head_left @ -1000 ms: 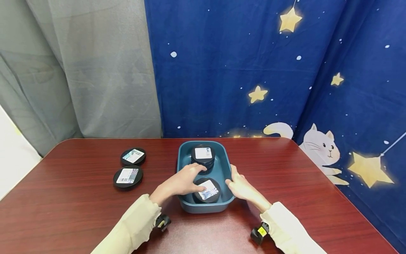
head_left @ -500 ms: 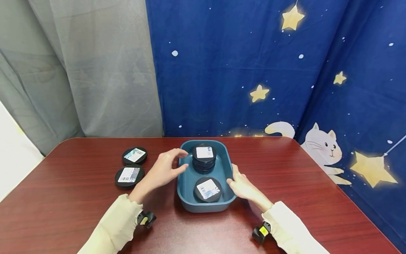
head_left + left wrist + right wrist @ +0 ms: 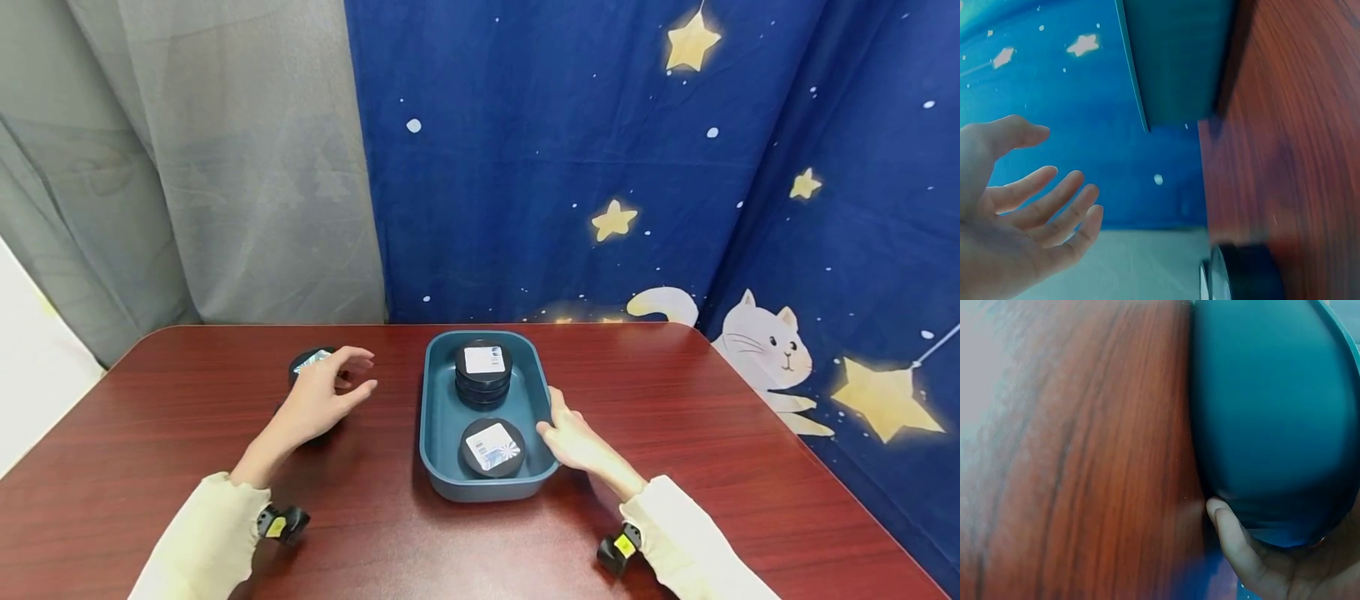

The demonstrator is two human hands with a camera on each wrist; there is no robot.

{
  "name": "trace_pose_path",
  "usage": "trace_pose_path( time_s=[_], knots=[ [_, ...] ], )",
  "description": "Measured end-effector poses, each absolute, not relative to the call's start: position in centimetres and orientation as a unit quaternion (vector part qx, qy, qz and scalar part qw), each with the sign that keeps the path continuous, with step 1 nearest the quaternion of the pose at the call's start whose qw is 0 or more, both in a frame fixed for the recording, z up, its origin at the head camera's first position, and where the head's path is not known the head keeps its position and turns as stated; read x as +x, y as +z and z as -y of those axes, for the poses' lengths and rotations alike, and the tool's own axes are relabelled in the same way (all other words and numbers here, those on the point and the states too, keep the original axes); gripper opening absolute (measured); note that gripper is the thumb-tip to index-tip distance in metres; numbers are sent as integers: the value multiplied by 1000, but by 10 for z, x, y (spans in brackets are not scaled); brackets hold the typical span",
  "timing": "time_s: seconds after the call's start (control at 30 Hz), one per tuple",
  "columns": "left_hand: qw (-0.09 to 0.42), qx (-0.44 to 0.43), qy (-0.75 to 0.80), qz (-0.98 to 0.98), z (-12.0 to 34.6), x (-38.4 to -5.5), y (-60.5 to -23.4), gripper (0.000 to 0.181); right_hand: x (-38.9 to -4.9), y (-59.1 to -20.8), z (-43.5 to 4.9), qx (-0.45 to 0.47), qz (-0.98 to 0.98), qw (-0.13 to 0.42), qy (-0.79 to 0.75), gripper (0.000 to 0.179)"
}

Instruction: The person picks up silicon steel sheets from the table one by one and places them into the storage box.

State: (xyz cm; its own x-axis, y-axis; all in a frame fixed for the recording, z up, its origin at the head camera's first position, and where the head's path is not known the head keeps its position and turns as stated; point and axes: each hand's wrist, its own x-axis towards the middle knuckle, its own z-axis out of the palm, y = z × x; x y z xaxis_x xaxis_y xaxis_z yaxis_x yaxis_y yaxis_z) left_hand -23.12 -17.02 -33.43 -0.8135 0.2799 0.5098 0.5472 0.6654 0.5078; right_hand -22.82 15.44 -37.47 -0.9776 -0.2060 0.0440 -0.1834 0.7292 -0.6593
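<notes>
My left hand (image 3: pixel 311 400) hovers left of the blue bin (image 3: pixel 491 492), fingers and thumb spread apart with nothing between them. It overlaps two flat round black cases in the head view: the far one (image 3: pixel 306 361) shows part of its label, the near one is mostly hidden. In the left wrist view a black case (image 3: pixel 1249 272) lies below the fingers. My right hand (image 3: pixel 577 440) holds the bin's right wall, thumb at the rim and fingers along the outside. Inside the bin, a stack of labelled black cases (image 3: pixel 483 371) stands at the back and another case (image 3: pixel 492 448) sits at the front.
All of this rests on a dark red wood-grain table (image 3: pixel 712 467). A grey curtain (image 3: pixel 262 167) and a blue starry curtain (image 3: pixel 525 167) hang behind its far edge. A wrist camera (image 3: pixel 281 523) is strapped below the left hand.
My left hand has left the front case inside the bin, drawn back over the bin's left rim and moved left above the two cases on the table. The right hand keeps its hold.
</notes>
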Motion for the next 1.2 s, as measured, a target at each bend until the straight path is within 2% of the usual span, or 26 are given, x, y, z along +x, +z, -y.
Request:
trace_pose_path(
  time_s=[0.3, 0.57, 0.97, 1.2],
  knots=[
    [201, -182, -334, 903, 200, -227, -341, 24, -229, -374, -154, -106, -928, 14, -357, 55],
    [200, -156, -304, 918, 221, -224, -347, 26, -230, -376, -154, -108, -928, 15, -355, 55],
    [138, -103, -277, 945, 244, -225, -357, 40, -229, -374, -155, -106, -929, 7, -353, 55],
    [88, -88, -241, 963, 252, -228, -363, 60, -228, -375, -153, -101, -930, 9, -354, 55]
  ],
)
